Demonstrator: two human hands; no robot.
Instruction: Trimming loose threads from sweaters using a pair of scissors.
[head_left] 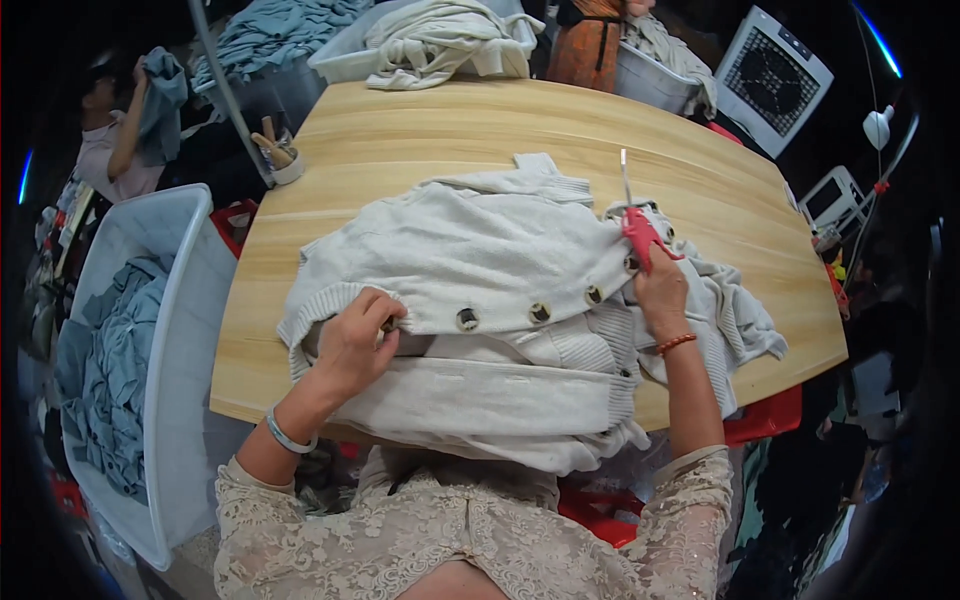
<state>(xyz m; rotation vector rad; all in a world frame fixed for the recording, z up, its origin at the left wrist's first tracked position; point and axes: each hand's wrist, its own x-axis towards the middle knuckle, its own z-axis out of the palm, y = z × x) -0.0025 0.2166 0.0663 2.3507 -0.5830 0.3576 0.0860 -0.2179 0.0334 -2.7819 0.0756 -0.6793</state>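
Note:
A cream knitted cardigan [470,250] lies spread on the table, its button band with several dark buttons running along the near edge. My left hand [358,338] is closed in a pinch on the band at its left end, by a button. In my right hand [660,292] are red-handled scissors [642,236], seen nearly edge-on, with the thin blade pointing away from me. That hand is at the right end of the band; whether its fingers also grip the knit is hidden. More cream knitwear [480,395] lies folded beneath and nearer to me.
The wooden table [400,125] has a curved far edge. A white bin [165,400] of blue-grey garments stands left, and another tub [345,65] with cream knits at the back. A small pot [287,168] of wooden-handled tools sits far left. Other people work beyond.

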